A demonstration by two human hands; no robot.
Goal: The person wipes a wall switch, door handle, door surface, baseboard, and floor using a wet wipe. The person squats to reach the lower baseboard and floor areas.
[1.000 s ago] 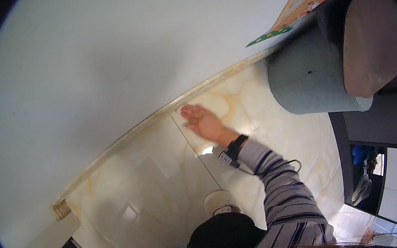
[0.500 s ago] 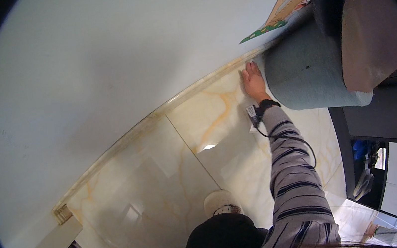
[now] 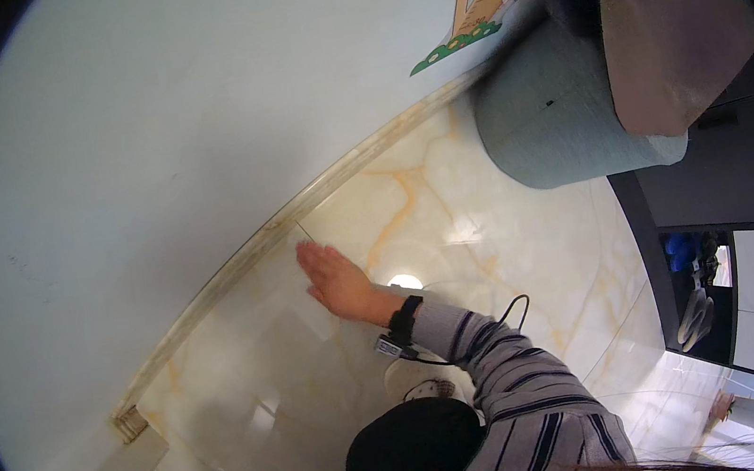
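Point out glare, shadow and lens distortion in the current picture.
Head view: bright glare on the glossy cream, orange-veined floor tiles beside the bare right hand; head view: soft grey shadow on the smooth white wall; head view: fisheye curves the long cream baseboard and leaves black corners.

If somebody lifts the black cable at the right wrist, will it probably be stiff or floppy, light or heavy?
The cable likely bends easily but is springy rather than limp, as its loop stands out smoothly from the striped sleeve. It is probably light, being so thin.
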